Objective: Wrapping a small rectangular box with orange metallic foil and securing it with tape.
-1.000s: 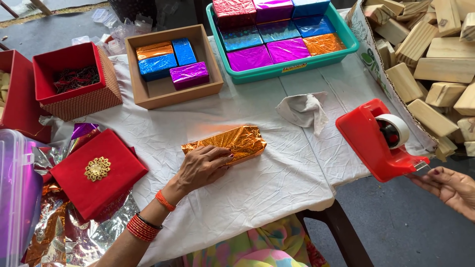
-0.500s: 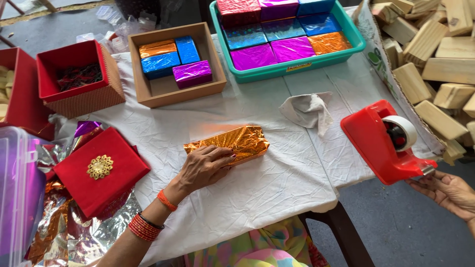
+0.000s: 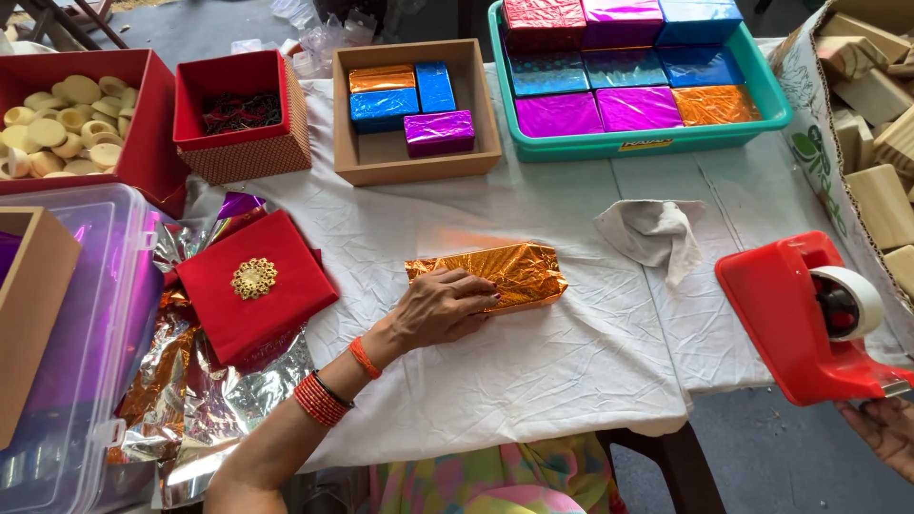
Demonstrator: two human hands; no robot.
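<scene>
left hand (image 3: 440, 309) grip flat, released, pressing orange foil block (image 3: 495, 274); right hand (image 3: 881, 430) grip state unclear.

Table (image 3: 571, 381) w/ crumpled white cloth over it; on it, far edge: teal tray (image 3: 638, 145) at right, open brown box (image 3: 419, 167) mid, red patterned box (image 3: 246, 152) left of that, bigger red box (image 3: 143, 162) at far left; centre: orange foil-wrapped block (image 3: 519, 271); just right of it a crumpled grey rag (image 3: 657, 233); left side: flat red lid w/ gold ornament (image 3: 252, 286) on loose foil sheets (image 3: 190, 400).
</scene>
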